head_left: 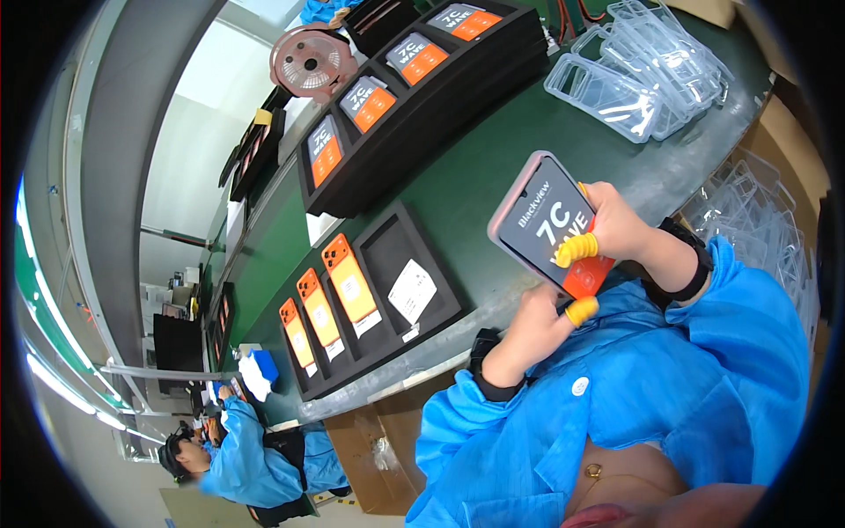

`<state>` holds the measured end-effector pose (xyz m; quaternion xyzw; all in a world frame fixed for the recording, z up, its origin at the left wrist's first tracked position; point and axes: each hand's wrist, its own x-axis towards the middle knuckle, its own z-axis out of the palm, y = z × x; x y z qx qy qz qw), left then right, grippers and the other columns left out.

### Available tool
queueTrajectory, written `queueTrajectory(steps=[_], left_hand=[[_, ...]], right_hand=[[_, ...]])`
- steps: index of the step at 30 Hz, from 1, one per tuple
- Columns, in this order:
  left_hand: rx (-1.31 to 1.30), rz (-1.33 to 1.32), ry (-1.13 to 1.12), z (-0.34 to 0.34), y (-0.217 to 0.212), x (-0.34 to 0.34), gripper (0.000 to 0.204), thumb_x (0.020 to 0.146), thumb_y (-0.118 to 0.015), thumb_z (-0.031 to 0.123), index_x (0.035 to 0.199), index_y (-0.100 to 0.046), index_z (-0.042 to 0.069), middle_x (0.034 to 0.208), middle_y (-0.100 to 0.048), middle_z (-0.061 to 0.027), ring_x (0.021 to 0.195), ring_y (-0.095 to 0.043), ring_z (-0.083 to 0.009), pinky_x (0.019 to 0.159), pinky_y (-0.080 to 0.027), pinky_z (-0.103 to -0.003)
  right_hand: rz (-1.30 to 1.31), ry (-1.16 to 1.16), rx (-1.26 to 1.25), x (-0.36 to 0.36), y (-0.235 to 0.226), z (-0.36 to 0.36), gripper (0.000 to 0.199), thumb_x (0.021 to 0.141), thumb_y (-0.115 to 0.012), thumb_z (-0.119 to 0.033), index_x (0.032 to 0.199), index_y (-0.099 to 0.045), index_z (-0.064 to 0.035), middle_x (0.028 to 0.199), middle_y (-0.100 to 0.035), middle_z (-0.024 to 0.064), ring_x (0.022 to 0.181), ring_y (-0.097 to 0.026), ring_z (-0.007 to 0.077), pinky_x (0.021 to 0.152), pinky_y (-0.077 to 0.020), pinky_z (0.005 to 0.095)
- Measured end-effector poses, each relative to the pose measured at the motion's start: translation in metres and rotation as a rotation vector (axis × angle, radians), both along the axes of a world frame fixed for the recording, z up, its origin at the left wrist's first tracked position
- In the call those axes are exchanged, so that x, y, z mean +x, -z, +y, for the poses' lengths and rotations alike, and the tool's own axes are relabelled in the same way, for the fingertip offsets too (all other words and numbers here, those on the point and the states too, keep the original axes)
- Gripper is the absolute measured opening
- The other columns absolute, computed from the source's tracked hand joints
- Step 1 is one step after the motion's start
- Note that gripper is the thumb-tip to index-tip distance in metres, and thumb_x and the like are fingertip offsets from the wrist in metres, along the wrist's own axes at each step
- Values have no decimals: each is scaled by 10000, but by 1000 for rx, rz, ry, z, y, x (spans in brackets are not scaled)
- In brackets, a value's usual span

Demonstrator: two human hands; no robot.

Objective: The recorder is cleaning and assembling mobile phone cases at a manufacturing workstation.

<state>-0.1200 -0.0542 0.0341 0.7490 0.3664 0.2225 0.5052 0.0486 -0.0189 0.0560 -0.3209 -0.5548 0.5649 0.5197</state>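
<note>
At far left, low in the view, a co-worker in blue coat point(251, 462) bends over the same long green bench point(493, 167); those hands are not the wearer's. Next to the right lies a black foam tray point(444, 304) w/ three orange phones point(349, 277) lying back-side up in its slots, plus one slot holding a white card point(411, 290). Behind it stands a stack of black trays point(414, 132) carrying phones w/ dark-and-orange screen stickers point(368, 101), and a small pink fan point(308, 62).

Then the hands. The left hand point(532, 330) is under the lower end of the held phone point(553, 227); its fingers are curled together, one yellow finger cot point(581, 311) touching the phone's bottom edge. The right hand point(620, 224) is clamped on the phone's right side, the thumb in a yellow cot point(576, 249) pressed across the screen sticker. So the phone is up in the air between both hands, above the bench edge, screen side facing the camera, tilted.

At far right a pile of clear phone cases point(647, 66) lies on the bench, well apart from the hands.

My judgement: the step in hand is handling or checking one phone, approx. mid-step. The next move calls for a firm edge grip w/o smearing the screen, and a free slot or a case for it.
</note>
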Motion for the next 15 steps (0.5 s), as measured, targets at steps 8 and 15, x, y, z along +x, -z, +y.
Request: queueTrajectory(steps=[8,15], left_hand=[[461,220,-446,2,12,-4,218,708,-610,119,853,-532,-24,663,-569,-184,642,-566,-359,566,-442,-384],[510,500,-575,15,-31,-93,401,751,-588,158,1091,-442,4,1033,-504,-202,969,-488,-343,789,-417,-379]], right_hand=[[-19,252,301,-24,11,-6,425,573,-780,-196,876,-560,6,780,-616,52,701,-566,87,634,-462,223],[56,375,292,-11,16,-5,358,604,-752,-99,882,-553,8,816,-615,60,721,-578,107,653,-476,240]])
